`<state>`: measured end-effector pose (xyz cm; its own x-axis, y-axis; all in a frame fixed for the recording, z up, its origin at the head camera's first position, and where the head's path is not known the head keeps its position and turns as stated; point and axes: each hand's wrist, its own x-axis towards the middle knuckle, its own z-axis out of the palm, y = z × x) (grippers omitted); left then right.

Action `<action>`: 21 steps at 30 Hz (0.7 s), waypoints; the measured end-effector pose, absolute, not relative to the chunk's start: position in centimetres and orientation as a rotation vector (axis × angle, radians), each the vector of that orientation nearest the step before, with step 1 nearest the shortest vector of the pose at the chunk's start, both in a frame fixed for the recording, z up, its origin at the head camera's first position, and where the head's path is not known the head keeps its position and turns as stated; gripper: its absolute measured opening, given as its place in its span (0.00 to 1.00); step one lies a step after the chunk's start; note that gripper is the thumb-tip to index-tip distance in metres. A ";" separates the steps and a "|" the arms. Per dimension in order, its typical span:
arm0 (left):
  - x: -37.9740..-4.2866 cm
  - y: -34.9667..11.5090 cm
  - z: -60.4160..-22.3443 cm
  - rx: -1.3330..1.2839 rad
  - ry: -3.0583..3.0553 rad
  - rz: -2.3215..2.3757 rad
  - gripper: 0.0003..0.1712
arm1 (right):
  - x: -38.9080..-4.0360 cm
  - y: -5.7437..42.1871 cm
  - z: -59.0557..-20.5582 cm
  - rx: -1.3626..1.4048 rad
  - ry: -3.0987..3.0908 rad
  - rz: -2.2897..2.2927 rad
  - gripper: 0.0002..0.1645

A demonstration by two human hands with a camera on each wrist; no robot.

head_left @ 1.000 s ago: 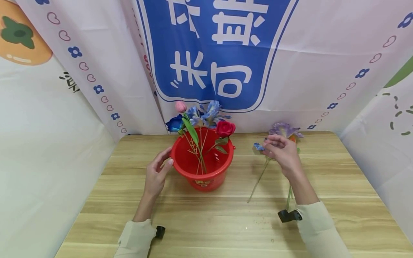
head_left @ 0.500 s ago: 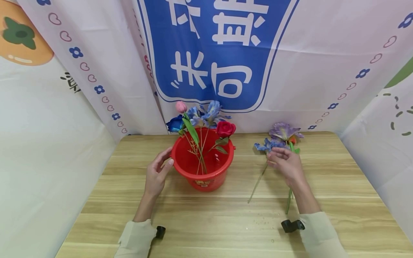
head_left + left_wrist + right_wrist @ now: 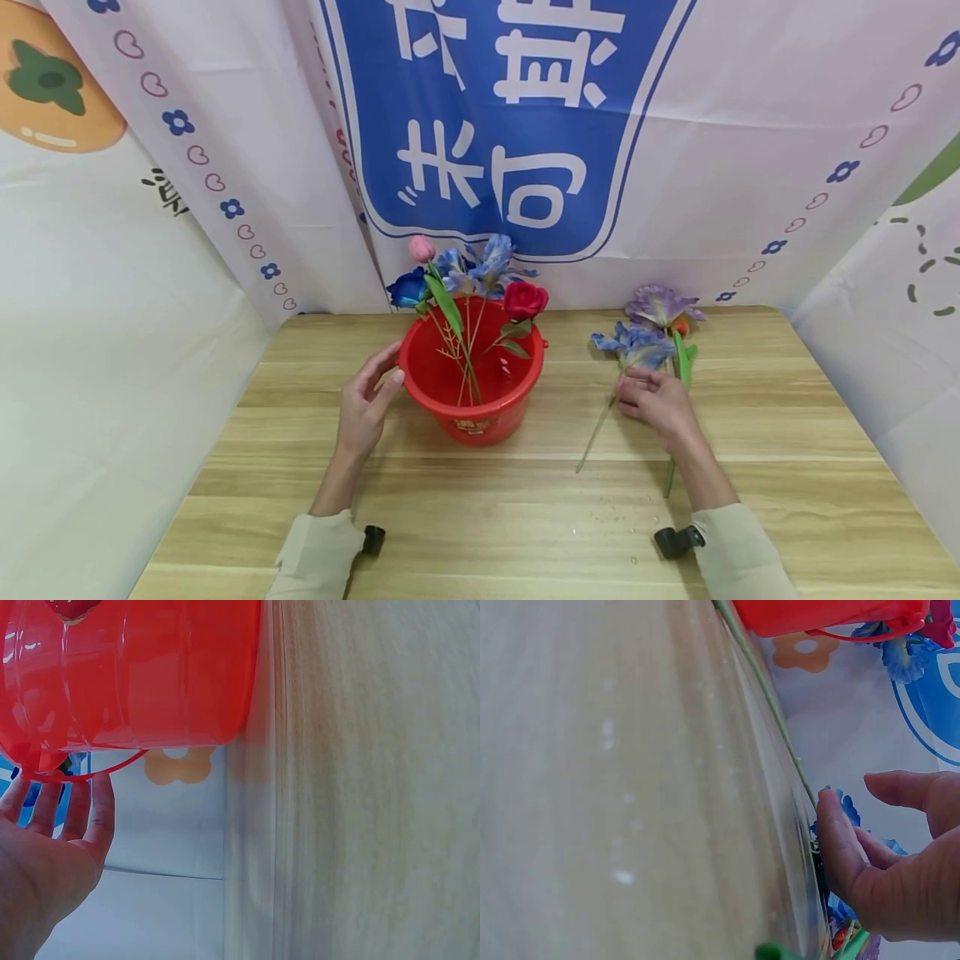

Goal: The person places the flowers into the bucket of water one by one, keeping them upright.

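Note:
In the head view my left hand (image 3: pixel 363 412) is at the left side of a red bucket (image 3: pixel 491 421), thumb and fingertips against its rim. The left wrist view shows its fingers fairly straight, their tips at the thin red handle (image 3: pixel 124 763). Inside the bucket stand a pink tulip (image 3: pixel 422 248), a blue rose (image 3: pixel 408 287), blue irises (image 3: pixel 491 265) and a red rose (image 3: pixel 524 300). My right hand (image 3: pixel 660 404) is low over the stem of a lying blue iris (image 3: pixel 636 343). In the right wrist view its thumb and fingers are apart, fingers beside the stem (image 3: pixel 769 697).
Behind the blue iris lies a purple iris (image 3: pixel 662 305), with an orange bloom (image 3: pixel 680 325) and green leaves (image 3: pixel 682 360) beside it. Small clear specks dot the wooden table (image 3: pixel 510 517). A printed cloth (image 3: pixel 750 167) hangs behind the table's back edge.
My right hand has come away from the blue iris's petals, opening and drawing back toward me to its stem, so the bloom now shows fully. My left hand and the bucket stay put.

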<state>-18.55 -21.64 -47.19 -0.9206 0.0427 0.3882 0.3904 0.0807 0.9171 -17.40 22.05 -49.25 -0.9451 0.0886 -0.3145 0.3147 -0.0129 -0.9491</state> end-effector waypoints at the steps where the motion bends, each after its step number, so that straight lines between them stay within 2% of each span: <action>1: -18.5 -21.6 -47.2 -0.435 -2.100 -1.920 0.26 | -17.4 22.0 -49.4 0.430 2.084 -2.079 0.39; 21: -18.7 -21.7 -47.4 -0.451 -2.091 -1.915 0.26 | -18.0 22.4 -49.4 0.382 1.998 -2.026 0.41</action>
